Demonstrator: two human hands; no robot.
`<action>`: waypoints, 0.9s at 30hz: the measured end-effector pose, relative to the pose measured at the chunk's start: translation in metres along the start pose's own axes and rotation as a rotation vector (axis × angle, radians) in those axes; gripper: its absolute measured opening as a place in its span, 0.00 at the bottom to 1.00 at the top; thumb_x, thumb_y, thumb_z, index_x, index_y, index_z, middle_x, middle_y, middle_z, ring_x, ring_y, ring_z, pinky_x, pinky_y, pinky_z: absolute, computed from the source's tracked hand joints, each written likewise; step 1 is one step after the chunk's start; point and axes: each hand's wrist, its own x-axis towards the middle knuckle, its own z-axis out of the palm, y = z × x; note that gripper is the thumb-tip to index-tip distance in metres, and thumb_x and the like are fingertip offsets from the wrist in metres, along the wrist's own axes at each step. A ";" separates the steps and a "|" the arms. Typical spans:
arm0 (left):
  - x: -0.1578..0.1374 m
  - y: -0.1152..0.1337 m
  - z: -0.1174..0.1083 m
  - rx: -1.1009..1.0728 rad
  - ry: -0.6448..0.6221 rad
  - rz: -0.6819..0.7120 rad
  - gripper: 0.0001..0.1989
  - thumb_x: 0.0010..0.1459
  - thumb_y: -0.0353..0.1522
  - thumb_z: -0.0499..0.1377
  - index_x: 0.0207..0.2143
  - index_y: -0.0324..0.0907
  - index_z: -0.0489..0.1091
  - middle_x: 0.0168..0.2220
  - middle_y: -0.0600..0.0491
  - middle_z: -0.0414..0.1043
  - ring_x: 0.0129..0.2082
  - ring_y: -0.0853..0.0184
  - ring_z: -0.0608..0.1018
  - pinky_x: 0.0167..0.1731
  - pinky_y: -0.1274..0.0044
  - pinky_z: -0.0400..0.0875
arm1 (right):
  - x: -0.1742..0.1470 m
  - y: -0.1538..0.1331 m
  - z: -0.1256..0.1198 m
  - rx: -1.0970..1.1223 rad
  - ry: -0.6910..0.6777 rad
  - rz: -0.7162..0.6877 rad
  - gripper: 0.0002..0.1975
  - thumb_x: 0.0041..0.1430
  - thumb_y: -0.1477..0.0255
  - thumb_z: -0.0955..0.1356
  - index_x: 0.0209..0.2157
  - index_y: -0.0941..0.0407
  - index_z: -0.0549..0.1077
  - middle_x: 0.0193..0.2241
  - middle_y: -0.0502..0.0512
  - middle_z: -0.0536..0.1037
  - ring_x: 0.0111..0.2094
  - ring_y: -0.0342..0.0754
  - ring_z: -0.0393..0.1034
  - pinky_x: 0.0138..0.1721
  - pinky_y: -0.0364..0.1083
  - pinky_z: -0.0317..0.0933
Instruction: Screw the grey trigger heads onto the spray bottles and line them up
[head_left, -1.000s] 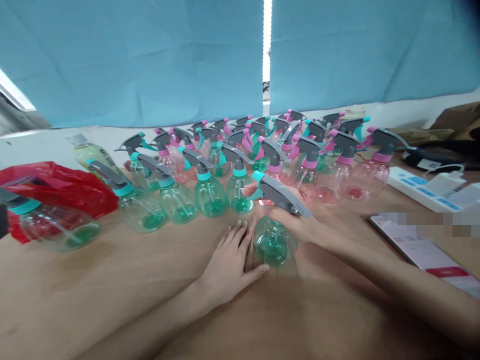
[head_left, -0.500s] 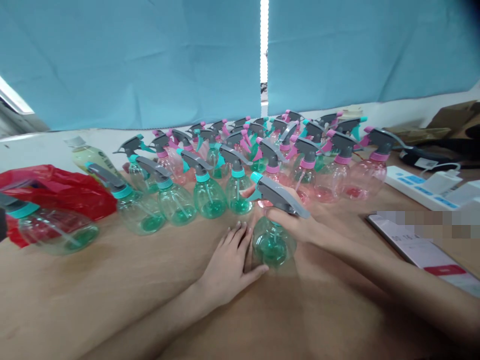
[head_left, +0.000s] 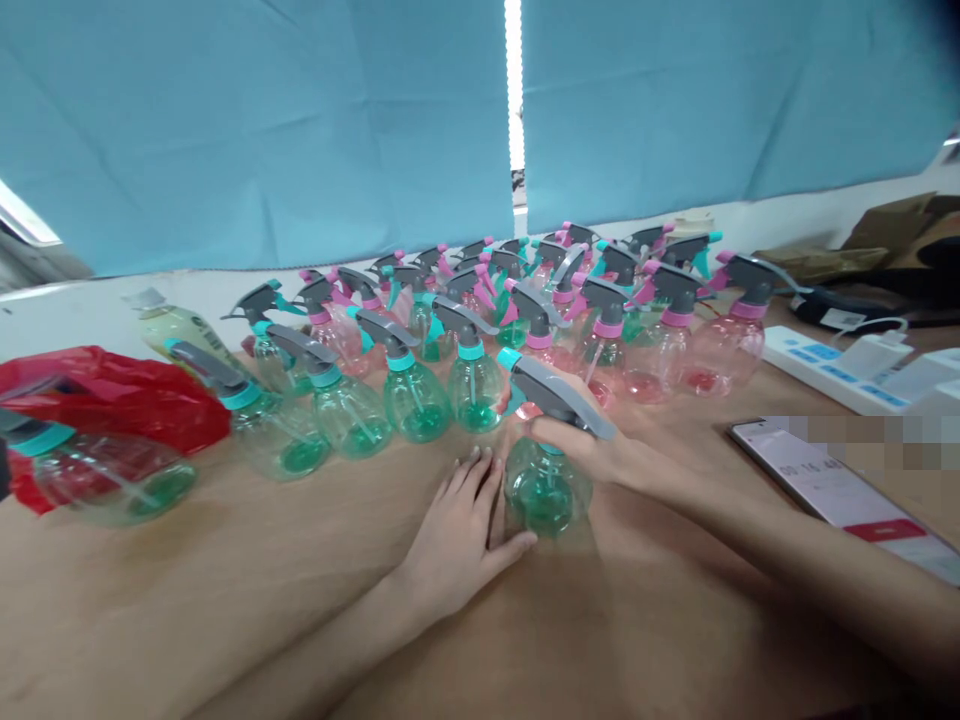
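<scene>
A clear green spray bottle [head_left: 546,492] with a grey head and teal nozzle stands on the wooden table, in front of the other bottles. My right hand [head_left: 574,435] is wrapped around its neck under the grey head, with a finger at the teal trigger [head_left: 516,399]. Beside the bottle's left base, my left hand [head_left: 459,530] lies with its fingers stretched forward and its thumb pointing across the bottle's lower front. The bottle stays upright, its handle end pointing right. Part of its neck is hidden by my right hand.
Several green spray bottles [head_left: 417,395] stand in a row ahead, with pink ones [head_left: 726,350] to the right and behind. At left lie a red plastic bag [head_left: 150,385] and a pale drink bottle [head_left: 176,325]. A power strip [head_left: 817,365] and a phone [head_left: 817,480] sit right.
The finger and teal trigger of the held spray bottle have drawn slightly back toward its neck. My left hand keeps its place. The background has shifted slightly left in view.
</scene>
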 end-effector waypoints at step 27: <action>-0.002 -0.003 0.003 -0.029 0.063 0.000 0.35 0.61 0.51 0.53 0.63 0.38 0.55 0.64 0.37 0.55 0.64 0.48 0.58 0.58 0.55 0.56 | -0.003 0.029 0.015 0.395 -0.044 -0.085 0.21 0.47 0.80 0.63 0.44 0.53 0.72 0.40 0.52 0.75 0.36 0.44 0.71 0.41 0.48 0.68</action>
